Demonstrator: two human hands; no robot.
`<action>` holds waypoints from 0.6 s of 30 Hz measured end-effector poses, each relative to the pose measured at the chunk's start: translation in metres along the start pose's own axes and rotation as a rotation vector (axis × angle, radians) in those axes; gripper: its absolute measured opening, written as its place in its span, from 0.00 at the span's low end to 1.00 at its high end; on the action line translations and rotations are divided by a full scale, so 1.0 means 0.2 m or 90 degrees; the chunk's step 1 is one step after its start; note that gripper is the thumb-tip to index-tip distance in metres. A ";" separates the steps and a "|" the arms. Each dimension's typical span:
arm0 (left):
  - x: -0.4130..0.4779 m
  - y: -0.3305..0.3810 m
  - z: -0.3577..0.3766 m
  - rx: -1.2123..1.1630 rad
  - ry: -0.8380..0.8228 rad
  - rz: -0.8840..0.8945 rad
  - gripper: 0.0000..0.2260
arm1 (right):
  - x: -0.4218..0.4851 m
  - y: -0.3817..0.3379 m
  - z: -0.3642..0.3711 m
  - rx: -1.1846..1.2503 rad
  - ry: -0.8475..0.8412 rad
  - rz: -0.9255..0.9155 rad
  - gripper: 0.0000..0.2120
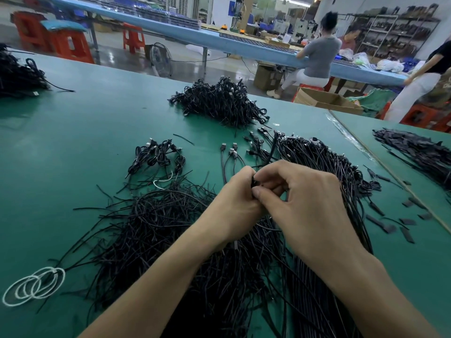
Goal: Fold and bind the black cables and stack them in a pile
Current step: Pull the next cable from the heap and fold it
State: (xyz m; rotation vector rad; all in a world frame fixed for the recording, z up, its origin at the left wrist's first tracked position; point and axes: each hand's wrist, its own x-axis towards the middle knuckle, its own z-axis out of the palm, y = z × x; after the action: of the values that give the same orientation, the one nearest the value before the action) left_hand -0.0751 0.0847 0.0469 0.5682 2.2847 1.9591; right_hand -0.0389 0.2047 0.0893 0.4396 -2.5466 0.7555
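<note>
- Cable (255, 183), mostly hidden, pinched between my left hand (240, 193) and right hand (302, 201), fingers (267, 193) curled tight on it, above the bench (73, 142).
- Likely light, limp yet springy: best held at its folded middle, or loops fan out.
- Bound bundles (158, 157) lie on the bench, further left.

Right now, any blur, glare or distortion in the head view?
Head view: wide-angle lens bows the long blue bench; left hand and right hand pinching the cable are sharp; floor shows glare; standing person at the right edge is smeared.
</note>
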 end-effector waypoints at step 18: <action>0.00 -0.03 -0.01 0.045 -0.229 -0.079 0.05 | 0.05 0.10 -0.09 -0.112 -0.233 -0.025 0.05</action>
State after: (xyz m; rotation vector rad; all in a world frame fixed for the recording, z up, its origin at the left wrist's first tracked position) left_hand -0.0774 0.0825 0.0411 0.7015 2.1146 1.5773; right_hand -0.0505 0.2294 0.0983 0.6149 -2.9023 0.4632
